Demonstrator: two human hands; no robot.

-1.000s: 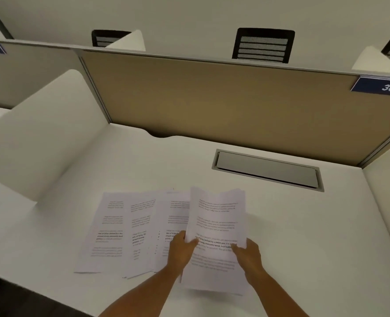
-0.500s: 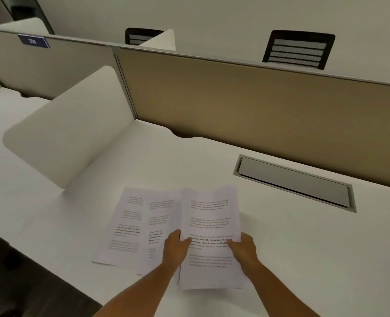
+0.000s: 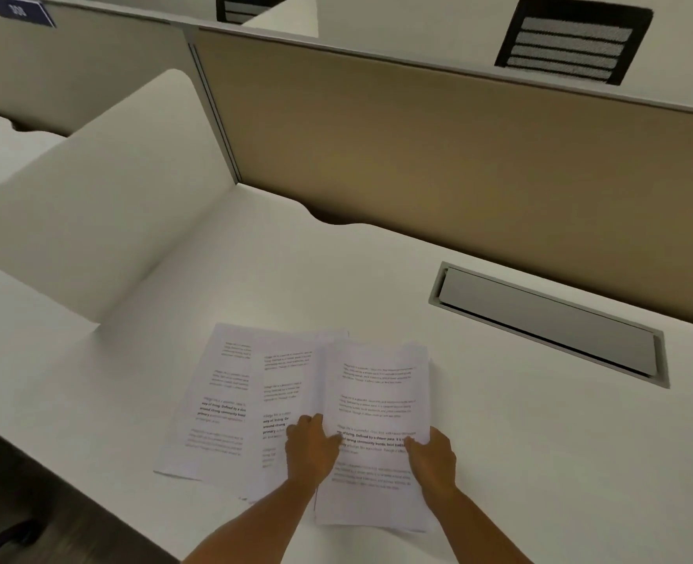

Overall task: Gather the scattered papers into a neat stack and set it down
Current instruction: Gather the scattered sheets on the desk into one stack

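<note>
The only legible lettering I can pick out is on the printed sheets, where a bold paragraph reads something like "way of living. Defined by a slower pace"; the rest of the body text is too soft to read, and the white digits on the blue cubicle number plate [image 3: 20,11] at far left are blurred past telling. I see my left hand [image 3: 311,447] and right hand [image 3: 434,457] gripping the gathered stack of papers [image 3: 375,405] by its two long edges, thumbs on the top page, fingers curled under. That stack sits on the white desk [image 3: 540,462] just ahead of me, its long axis running away from me toward the tan partition panel [image 3: 458,156], text upright from my side, far end tilted a little rightward. Two loose sheets [image 3: 231,400] lie fanned out flat to its left, overlapping each other and tucked partly beneath the stack, leaning slightly more to the right at their tops. A grey cable-tray lid [image 3: 548,323] is set in the desk well to the right, and a black slatted chair back [image 3: 572,40] shows beyond the partition.
</note>
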